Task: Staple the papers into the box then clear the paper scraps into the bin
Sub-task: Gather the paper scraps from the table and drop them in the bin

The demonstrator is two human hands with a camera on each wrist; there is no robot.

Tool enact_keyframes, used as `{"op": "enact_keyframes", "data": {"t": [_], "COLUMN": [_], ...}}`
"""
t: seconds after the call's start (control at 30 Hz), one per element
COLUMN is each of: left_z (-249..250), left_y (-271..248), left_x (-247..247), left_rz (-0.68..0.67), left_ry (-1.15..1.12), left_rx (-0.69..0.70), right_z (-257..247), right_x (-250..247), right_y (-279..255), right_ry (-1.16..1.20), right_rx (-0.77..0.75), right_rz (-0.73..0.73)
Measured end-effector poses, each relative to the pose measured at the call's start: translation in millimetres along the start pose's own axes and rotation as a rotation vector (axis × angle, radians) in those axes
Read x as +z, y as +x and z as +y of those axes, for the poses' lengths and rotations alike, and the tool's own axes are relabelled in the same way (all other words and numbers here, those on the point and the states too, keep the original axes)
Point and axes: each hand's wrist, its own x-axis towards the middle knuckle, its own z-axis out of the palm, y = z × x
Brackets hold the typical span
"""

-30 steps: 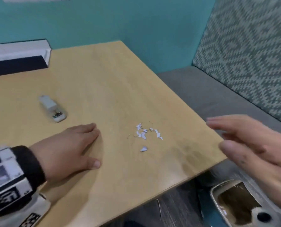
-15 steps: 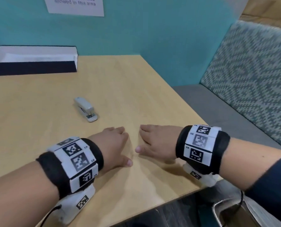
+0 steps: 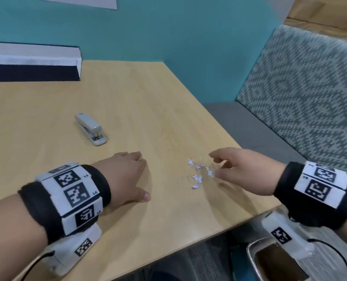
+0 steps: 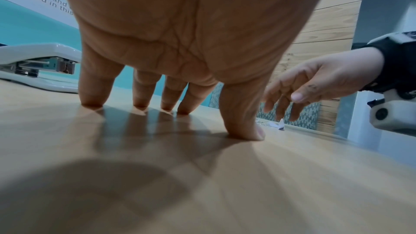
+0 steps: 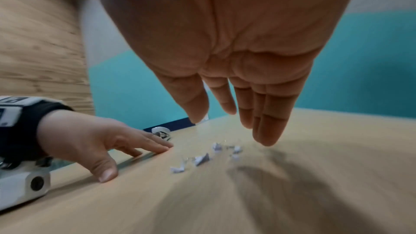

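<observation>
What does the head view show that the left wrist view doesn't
Only the head view shows the box with papers at the table's far left, the bin below the table's near edge, and the whole cluster of scraps. Only the left wrist view shows the left hand's fingertips pressed on the table and the wall sign's wording. Both show the stapler, the open right hand by the scraps, and the left hand.

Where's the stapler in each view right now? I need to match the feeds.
Head: stapler left of centre on the table.
Left wrist: at the far left edge.
Right wrist: small, behind the left hand's fingertips.
Shared landmark: the paper scraps.
</observation>
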Motion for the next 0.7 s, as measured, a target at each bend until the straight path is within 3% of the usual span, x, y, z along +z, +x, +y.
{"op": "enact_keyframes", "data": {"t": [0.07, 0.23, 0.43, 0.7], "left_z": [0.8, 1.6, 0.9, -0.4], "left_y": [-0.9, -1.9, -0.9, 1.4], "left_x": [-1.4, -2.3, -1.3, 0.3], "left_rz": [-0.002, -0.003, -0.005, -0.005], "left_ry": [-0.006, -0.006, -0.012, -0.005], "left_rx": [-0.001, -0.006, -0.013, -0.015], "right_z": [-1.9, -22.0, -20.8, -29.1], "right_x": [9.8, 17.6, 8.1, 27.2], "right_y": [5.6, 6.8, 10.5, 19.0], "right_ry": [0.006, 0.061, -0.039, -0.068], "right_rx": [0.028, -0.067, -0.048, -0.199], "right_rz": [-0.003, -0.092, -0.047, -0.081]}}
